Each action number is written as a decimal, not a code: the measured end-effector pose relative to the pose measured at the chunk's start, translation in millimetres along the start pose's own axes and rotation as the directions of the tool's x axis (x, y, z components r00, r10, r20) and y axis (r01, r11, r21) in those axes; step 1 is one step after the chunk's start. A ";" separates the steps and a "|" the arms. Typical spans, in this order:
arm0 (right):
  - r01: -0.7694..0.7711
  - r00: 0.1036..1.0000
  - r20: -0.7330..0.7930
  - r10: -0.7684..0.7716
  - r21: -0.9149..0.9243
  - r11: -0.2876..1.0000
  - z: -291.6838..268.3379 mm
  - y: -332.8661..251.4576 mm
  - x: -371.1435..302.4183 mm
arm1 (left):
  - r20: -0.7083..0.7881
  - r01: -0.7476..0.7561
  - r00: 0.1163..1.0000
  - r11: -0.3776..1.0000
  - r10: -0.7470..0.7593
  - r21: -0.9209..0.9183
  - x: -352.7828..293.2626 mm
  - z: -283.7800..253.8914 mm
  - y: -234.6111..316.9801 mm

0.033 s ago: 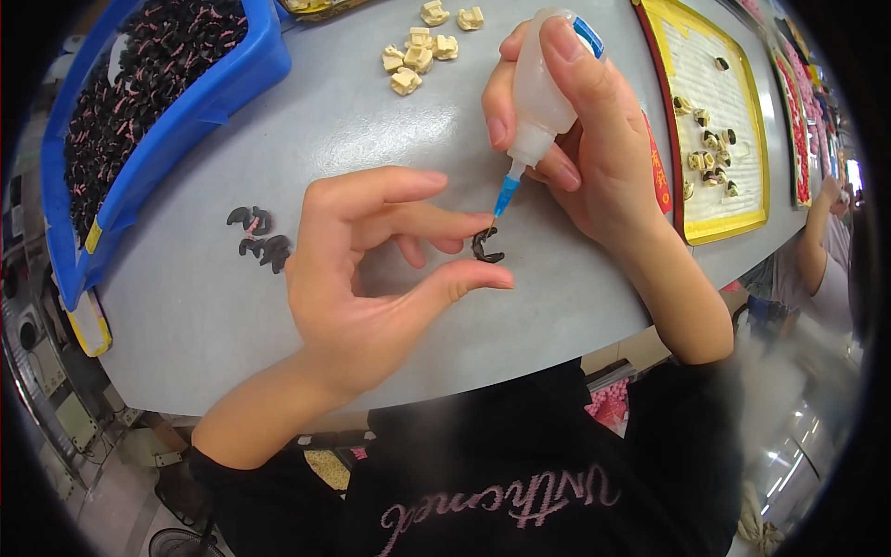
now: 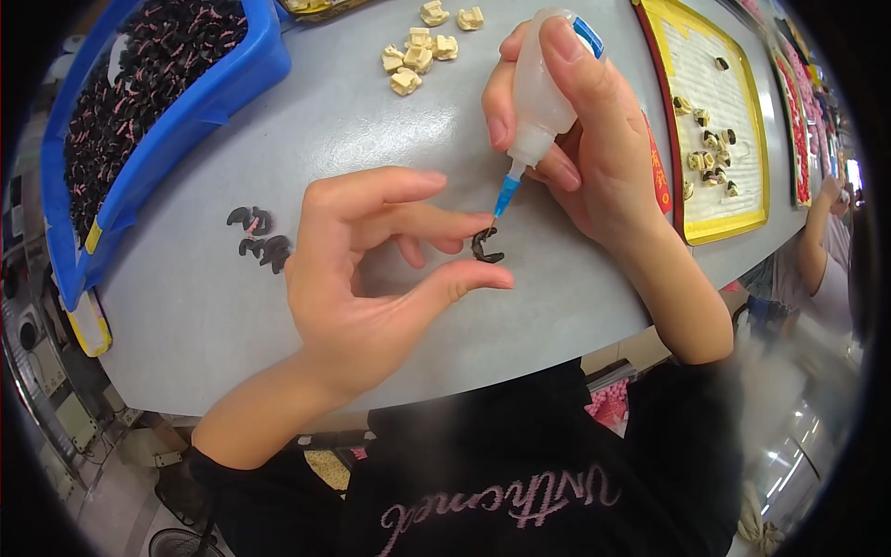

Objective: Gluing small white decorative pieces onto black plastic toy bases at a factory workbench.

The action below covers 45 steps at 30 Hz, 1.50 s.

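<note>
Between the thumb and a fingertip of my left hand [image 2: 357,269] is a small black C-shaped piece [image 2: 484,249], held just above the table with its opening toward the right. My right hand [image 2: 603,148] grips a translucent squeeze bottle [image 2: 541,97], tilted with its nozzle down. A thin needle on the bottle's blue tip [image 2: 506,195] meets the upper end of the black piece. Left of my left hand, several similar black pieces [image 2: 269,249] lie loose on the table. Beyond both hands sits a loose group of cream-coloured small parts [image 2: 418,56].
A blue bin [image 2: 264,56] full of black and pink pieces stands at the left on the grey table [image 2: 362,121]. On the right lies a yellow-rimmed tray [image 2: 682,139] bearing several cream-and-black parts. Beside it is a red card [image 2: 657,162]. Another person's arm [image 2: 814,246] shows at far right.
</note>
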State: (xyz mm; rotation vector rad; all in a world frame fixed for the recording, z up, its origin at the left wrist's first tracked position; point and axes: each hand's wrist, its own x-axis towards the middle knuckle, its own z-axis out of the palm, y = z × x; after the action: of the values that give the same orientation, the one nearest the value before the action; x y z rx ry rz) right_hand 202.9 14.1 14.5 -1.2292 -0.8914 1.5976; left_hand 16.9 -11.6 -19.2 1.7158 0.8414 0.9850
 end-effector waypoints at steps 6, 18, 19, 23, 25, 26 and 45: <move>0.024 1.000 -0.008 -0.024 0.031 0.999 -0.1 2.9 2.0 | 0.009 -0.015 1.000 1.000 0.015 0.000 -0.2 -1.0 -0.9; 0.116 0.989 -0.116 -0.088 0.265 0.957 3.1 15.1 6.9 | -0.002 -0.006 1.000 1.000 0.006 -0.004 0.4 -0.1 -0.2; 0.141 0.985 -0.139 -0.102 0.308 0.941 3.9 15.3 7.5 | -0.006 -0.003 1.000 1.000 0.003 -0.011 0.5 -0.5 -0.1; 0.204 0.977 -0.115 -0.180 0.242 0.949 -2.5 12.1 7.7 | -0.022 -0.004 1.000 1.000 0.003 -0.025 0.5 -0.7 -0.2; 0.299 0.952 -0.107 -0.286 0.145 0.943 -3.6 10.7 5.5 | -0.024 0.000 1.000 0.999 -0.001 -0.040 0.7 -0.5 0.4; 0.302 0.952 -0.107 -0.288 0.144 0.942 -4.6 9.5 6.3 | -0.025 0.005 1.000 0.998 -0.006 -0.055 0.7 -0.5 0.8; 0.485 0.685 -0.071 -0.725 -0.698 0.527 -36.7 7.7 31.3 | -0.069 -0.034 0.997 0.998 0.031 -0.045 0.0 0.0 1.5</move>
State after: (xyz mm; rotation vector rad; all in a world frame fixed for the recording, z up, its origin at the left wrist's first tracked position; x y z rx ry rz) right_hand 233.8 41.7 -11.5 -1.3572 -1.4884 0.4400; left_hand 17.0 -12.0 -17.8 1.6694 0.8302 1.0820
